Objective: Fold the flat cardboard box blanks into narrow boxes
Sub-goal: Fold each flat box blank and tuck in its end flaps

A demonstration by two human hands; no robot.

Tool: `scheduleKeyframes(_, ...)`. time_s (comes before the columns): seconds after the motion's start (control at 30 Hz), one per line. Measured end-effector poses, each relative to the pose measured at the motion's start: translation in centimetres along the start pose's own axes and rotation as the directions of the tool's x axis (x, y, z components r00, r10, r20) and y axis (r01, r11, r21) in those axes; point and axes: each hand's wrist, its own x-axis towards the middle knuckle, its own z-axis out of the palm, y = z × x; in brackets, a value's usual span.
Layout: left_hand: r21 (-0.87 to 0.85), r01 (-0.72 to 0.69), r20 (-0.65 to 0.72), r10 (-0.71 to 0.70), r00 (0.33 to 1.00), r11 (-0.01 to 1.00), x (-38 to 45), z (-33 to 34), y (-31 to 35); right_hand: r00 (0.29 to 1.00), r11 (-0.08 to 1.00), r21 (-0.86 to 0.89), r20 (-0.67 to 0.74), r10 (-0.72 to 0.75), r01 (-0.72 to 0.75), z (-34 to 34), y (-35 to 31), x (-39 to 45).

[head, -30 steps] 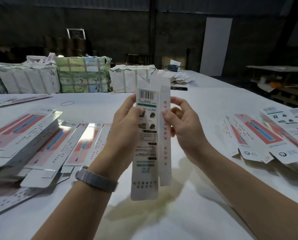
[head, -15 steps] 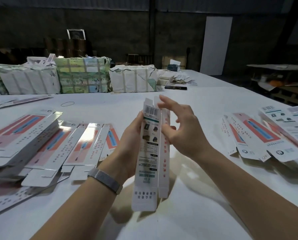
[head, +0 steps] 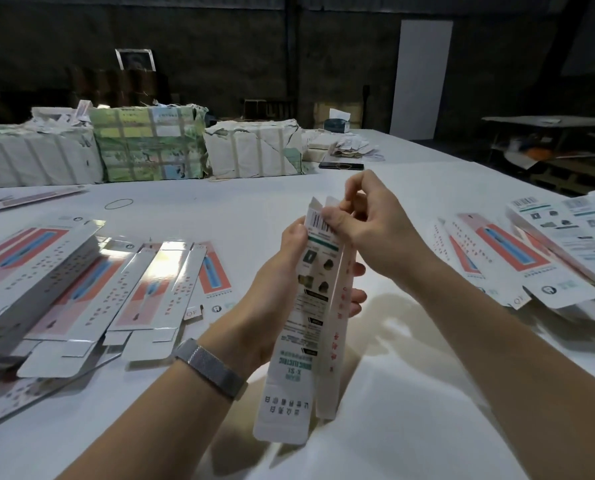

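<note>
Both hands [head: 327,265] hold a narrow box [head: 310,323] above the table [head: 247,209].

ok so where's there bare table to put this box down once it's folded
Bare table runs between the spread of flat blanks on the left and the heap of blanks on the right, past the hands up to the wrapped bundles. A rubber band lies there. The near edge under the box is also free. Both sides are crowded.

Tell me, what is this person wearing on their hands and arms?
Both forearms are bare, with no sleeves in view and no gloves on the left hand or the right hand. The left wrist carries a grey metal mesh band, like a watch strap. No rings show.
</note>
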Motion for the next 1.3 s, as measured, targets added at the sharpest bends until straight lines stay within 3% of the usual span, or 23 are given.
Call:
scheduleKeyframes(0.07, 0.127, -0.168, -0.04, 0.174, 0.984, 0.978, 0.6, -0.4, -0.5, 0.999, 0.999, -0.014, 0.037, -0.033, 0.034, -0.6, 0.0, 0.3)
scheduleKeyframes(0.13, 0.085, -0.228, -0.036, 0.231, 0.972, 0.97, 1.0, 0.0, -1.0, 0.996, 0.997, -0.019, 0.052, -0.079, 0.08, -0.9, -0.2, 0.5)
scheduleKeyframes(0.17, 0.029, -0.21, -0.049, 0.211, 0.976, 0.977, 1.1, 0.4, -1.0, 0.993, 0.994, -0.015, 0.054, -0.104, 0.105, -1.0, -0.2, 0.5)
scheduleKeyframes(0.27, -0.085, 0.051, -0.088, -0.058, 0.994, 0.995, 0.8, 1.1, -0.2, 0.985, 0.987, -0.015, 0.065, -0.157, 0.158, -1.2, -0.2, 0.5)
scheduleKeyframes(0.37, -0.059, 0.047, -0.112, -0.053, 0.992, 0.997, 0.1, 0.7, -0.5, 0.977, 0.976, -0.05, 0.024, -0.21, 0.211, -0.8, -0.2, 0.2)
scheduleKeyframes(0.47, -0.075, -0.016, -0.152, 0.005, 0.988, 0.997, 0.4, 0.8, -0.8, 0.956, 0.961, -0.131, -0.135, -0.26, 0.243, 0.3, 0.0, -0.4)
scheduleKeyframes(0.57, -0.084, -0.089, -0.222, 0.068, 0.973, 0.993, 0.6, 0.8, -1.2, 0.955, 0.981, 0.024, -0.235, -0.183, 0.194, 1.4, 0.2, -0.8)
scheduleKeyframes(0.7, -0.12, -0.121, -0.293, 0.082, 0.953, 0.985, 0.7, 0.5, -1.2, 0.983, 0.979, 0.164, -0.152, -0.099, 0.124, 2.4, 0.4, -1.3)
scheduleKeyframes(0.93, -0.109, -0.1, -0.224, 0.073, 0.972, 0.989, 0.7, 0.2, -1.2, 0.995, 0.962, 0.257, -0.062, -0.082, 0.095, 2.0, 0.4, -1.1)
scheduleKeyframes(1.13, -0.077, -0.069, -0.168, 0.055, 0.984, 0.995, 0.8, 0.5, -1.4, 0.977, 0.935, 0.338, -0.212, -0.033, 0.105, 1.5, 0.3, -1.0)
scheduleKeyframes(1.3, -0.072, -0.034, -0.153, 0.022, 0.988, 0.997, 0.7, 0.8, -1.5, 0.984, 0.858, 0.509, -0.176, 0.025, 0.069, 1.2, 0.6, -0.8)
